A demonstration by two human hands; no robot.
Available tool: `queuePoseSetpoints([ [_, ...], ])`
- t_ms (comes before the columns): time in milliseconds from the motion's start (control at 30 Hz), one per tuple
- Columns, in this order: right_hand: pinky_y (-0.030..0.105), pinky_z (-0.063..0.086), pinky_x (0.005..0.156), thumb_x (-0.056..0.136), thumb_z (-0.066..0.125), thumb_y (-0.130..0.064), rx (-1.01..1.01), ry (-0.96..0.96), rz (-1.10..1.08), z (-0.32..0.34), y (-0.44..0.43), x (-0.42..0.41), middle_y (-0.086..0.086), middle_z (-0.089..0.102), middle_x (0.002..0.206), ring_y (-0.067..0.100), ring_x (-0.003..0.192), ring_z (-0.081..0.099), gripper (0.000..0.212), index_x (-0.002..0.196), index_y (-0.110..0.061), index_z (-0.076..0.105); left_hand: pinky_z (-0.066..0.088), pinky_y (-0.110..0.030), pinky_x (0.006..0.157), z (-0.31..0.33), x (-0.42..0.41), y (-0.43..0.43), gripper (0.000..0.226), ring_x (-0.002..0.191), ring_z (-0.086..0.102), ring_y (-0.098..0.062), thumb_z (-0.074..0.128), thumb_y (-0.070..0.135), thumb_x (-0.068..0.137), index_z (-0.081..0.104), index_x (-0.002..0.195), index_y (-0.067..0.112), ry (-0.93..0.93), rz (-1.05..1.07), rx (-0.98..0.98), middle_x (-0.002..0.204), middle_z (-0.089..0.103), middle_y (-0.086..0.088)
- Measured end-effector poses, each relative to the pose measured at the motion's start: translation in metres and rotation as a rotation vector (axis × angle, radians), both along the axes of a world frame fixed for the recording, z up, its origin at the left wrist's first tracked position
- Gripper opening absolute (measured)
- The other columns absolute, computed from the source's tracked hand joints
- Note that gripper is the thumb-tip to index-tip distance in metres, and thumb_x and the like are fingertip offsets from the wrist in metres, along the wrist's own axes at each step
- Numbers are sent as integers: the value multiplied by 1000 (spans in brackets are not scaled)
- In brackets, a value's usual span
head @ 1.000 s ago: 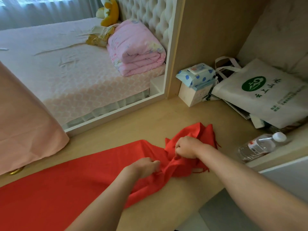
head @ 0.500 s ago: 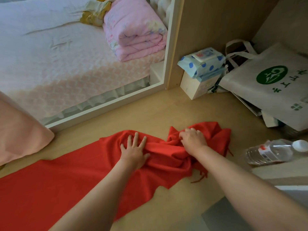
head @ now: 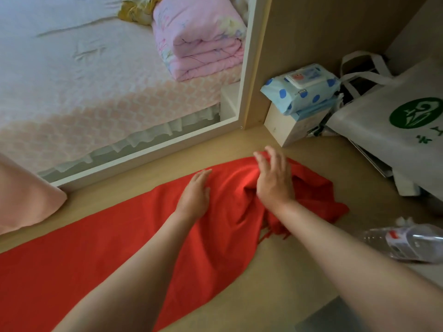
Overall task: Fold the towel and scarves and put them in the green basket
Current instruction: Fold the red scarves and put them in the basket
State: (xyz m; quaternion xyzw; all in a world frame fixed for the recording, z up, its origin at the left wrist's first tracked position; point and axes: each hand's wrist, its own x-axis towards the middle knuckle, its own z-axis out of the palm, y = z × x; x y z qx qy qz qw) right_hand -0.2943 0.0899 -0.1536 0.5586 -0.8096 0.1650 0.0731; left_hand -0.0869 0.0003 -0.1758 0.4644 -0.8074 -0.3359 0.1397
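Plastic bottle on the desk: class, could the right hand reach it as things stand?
Probably yes: the right hand is open, holding nothing, and nothing upright stands between it and the plastic bottle.

Single view: head cam, worn on your head, pitched forward and down at the wooden top (head: 263, 295). Wide-angle, so straight lines bow near the edges. It sits close: your forearms come in from the bottom edge, and the left hand (head: 195, 195) and right hand (head: 274, 185) land mid-frame. The upper left reaches the bed (head: 84, 92), and the white bag (head: 395, 130) is cut off at the right edge.
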Motion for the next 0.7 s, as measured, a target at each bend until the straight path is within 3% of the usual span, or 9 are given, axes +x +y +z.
queuePoseSetpoints([
  [67,51,46,98,86,38,-11,45,-103,225,-16,17,24,17,52,132,37,118,50,48,130,-14,59,15,-13,111,-5,-1,9,65,146,28,-19,50,-3,91,36,151,19,-24,-99,97,158,31,-6],
  [100,50,49,95,85,42,-13,108,-165,325,-24,27,35,14,54,131,34,116,52,47,129,-15,59,16,-16,112,-7,1,14,65,146,26,-20,49,-3,91,37,151,20,-13,-79,83,158,29,-6],
  [167,48,46,102,84,50,-21,322,-200,439,-37,44,51,9,49,142,30,128,48,60,144,-21,47,28,-30,114,-11,8,27,56,140,34,-25,51,-2,90,49,143,18,-19,-5,-119,152,40,-9],
  [233,48,34,113,82,50,-31,478,-127,416,-39,53,52,9,36,156,29,143,34,77,155,-33,26,41,-41,99,-15,23,39,40,124,48,-29,52,8,88,60,126,17,-134,44,-347,135,53,-7],
  [333,52,16,118,80,43,-37,637,-36,288,-29,58,44,12,22,162,32,149,19,81,157,-35,18,43,-43,84,-20,55,56,32,107,54,-33,46,31,85,61,109,17,-330,120,-394,119,55,-7],
  [433,55,5,120,79,41,-38,666,33,175,-21,56,47,18,26,160,36,149,15,75,153,-27,33,38,-49,101,-36,83,69,61,126,45,-34,41,57,83,58,127,18,-479,44,-286,136,50,-10],
  [533,56,11,120,77,40,-43,549,25,218,-18,48,70,19,36,155,37,148,23,67,139,-22,54,5,-52,118,-44,98,76,85,150,14,-28,40,73,80,34,151,27,-517,-101,-226,161,24,-5],
  [600,53,12,121,82,36,-47,505,-34,341,-17,46,95,15,30,159,33,150,19,69,146,-24,46,-2,-52,118,-38,106,81,90,151,6,-24,42,75,79,24,155,30,-512,-135,-228,163,13,-1],
  [700,45,3,122,89,31,-54,576,-134,515,-20,51,136,8,5,166,25,153,1,73,157,-30,17,11,-54,118,-26,133,95,74,149,18,-23,43,59,86,32,152,28,-443,-62,-224,160,24,-1],
])
